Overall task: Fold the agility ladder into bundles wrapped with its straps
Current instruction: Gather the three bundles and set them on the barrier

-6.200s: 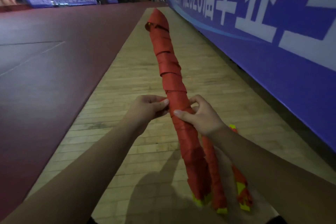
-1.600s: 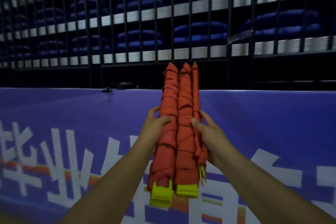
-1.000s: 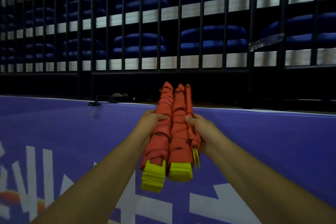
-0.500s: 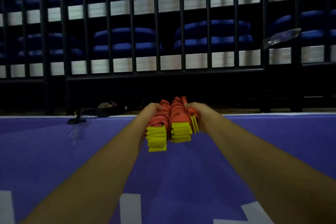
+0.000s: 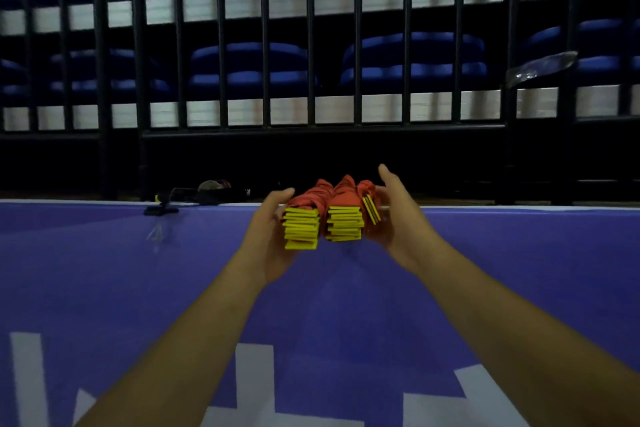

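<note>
The agility ladder is folded into three bundles (image 5: 323, 198) wrapped in red strap, their stacked yellow rung ends (image 5: 341, 227) facing me. They lie lengthwise across the top edge of the blue barrier (image 5: 104, 253), ends sticking out toward me. My left hand (image 5: 268, 236) cups the left bundle from the side, thumb over its top. My right hand (image 5: 391, 211) is against the thin right bundle with its thumb lifted and fingers spread. The far ends of the bundles are hidden.
Behind the barrier stands a black railing (image 5: 311, 128) with rows of blue seats (image 5: 249, 66) beyond. A dark strap or clip with a small object (image 5: 194, 198) lies on the barrier top, left of the bundles. White lettering marks the banner below.
Earlier I carried the three bundles upright to the barrier, then tipped them flat onto its top. Since half a second ago my right hand has opened off the bundles.
</note>
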The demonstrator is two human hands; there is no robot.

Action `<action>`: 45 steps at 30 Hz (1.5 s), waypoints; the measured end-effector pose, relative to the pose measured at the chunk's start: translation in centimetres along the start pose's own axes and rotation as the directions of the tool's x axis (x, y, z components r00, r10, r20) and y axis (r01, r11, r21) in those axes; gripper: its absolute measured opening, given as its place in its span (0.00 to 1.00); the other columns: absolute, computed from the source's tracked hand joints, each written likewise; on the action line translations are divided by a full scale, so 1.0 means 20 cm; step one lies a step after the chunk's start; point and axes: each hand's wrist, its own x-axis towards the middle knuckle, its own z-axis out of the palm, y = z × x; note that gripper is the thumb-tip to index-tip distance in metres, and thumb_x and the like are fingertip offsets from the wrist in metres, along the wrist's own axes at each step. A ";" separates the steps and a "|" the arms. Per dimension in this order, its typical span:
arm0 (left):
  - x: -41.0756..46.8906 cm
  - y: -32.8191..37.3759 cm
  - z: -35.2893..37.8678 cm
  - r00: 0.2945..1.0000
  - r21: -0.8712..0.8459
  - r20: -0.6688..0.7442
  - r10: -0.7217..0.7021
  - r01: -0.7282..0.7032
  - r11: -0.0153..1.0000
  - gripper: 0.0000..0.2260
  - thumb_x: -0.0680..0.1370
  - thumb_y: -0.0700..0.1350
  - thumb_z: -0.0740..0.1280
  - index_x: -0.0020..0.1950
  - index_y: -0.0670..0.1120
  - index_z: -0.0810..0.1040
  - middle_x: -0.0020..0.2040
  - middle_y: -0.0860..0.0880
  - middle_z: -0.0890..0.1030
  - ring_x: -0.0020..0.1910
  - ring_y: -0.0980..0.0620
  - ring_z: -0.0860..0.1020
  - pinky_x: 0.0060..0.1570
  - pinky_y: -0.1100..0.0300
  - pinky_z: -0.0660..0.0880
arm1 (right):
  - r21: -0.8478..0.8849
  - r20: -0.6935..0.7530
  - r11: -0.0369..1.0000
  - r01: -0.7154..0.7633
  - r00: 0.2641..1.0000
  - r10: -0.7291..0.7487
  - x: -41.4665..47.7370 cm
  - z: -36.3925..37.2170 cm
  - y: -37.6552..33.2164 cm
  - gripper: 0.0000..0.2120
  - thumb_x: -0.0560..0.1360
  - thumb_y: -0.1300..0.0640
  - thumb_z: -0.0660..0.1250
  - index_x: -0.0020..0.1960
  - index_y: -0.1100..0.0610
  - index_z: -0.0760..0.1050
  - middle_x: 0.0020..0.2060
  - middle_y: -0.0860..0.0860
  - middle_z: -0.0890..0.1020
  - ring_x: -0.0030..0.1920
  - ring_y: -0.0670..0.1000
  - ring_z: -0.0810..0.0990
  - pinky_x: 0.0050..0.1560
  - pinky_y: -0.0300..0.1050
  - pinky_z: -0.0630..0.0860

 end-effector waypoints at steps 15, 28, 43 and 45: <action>-0.05 -0.16 0.03 0.919 0.370 0.081 0.386 -0.387 0.845 0.35 0.66 0.70 0.73 0.69 0.57 0.71 0.67 0.44 0.75 0.63 0.46 0.78 0.54 0.56 0.78 | -0.370 0.039 0.804 0.465 0.873 -0.486 -0.16 0.04 0.18 0.35 0.71 0.32 0.63 0.74 0.47 0.67 0.70 0.48 0.72 0.66 0.42 0.74 0.61 0.40 0.76; 0.27 -0.10 -0.12 0.963 0.794 0.065 0.260 -0.208 0.571 0.31 0.74 0.61 0.59 0.77 0.56 0.61 0.69 0.53 0.74 0.64 0.57 0.76 0.65 0.60 0.72 | -0.724 0.144 0.553 0.413 0.874 -0.464 0.25 -0.10 0.22 0.41 0.70 0.21 0.51 0.72 0.46 0.65 0.61 0.50 0.77 0.59 0.51 0.77 0.57 0.47 0.75; 0.93 -0.04 -0.35 0.989 0.999 -0.021 0.146 0.015 0.040 0.19 0.78 0.51 0.70 0.67 0.45 0.78 0.59 0.46 0.82 0.58 0.48 0.79 0.55 0.59 0.73 | -0.976 0.196 0.086 0.201 0.979 -0.055 0.91 -0.18 0.12 0.31 0.78 0.38 0.64 0.71 0.58 0.65 0.64 0.61 0.73 0.60 0.60 0.76 0.55 0.47 0.72; 1.00 -0.07 -0.38 0.988 0.999 -0.045 0.146 0.047 -0.009 0.19 0.78 0.52 0.70 0.66 0.45 0.79 0.61 0.44 0.82 0.59 0.46 0.79 0.55 0.58 0.72 | -0.981 0.183 0.065 0.185 0.983 -0.025 0.99 -0.17 0.15 0.30 0.78 0.38 0.64 0.68 0.59 0.67 0.64 0.61 0.73 0.59 0.60 0.76 0.52 0.45 0.69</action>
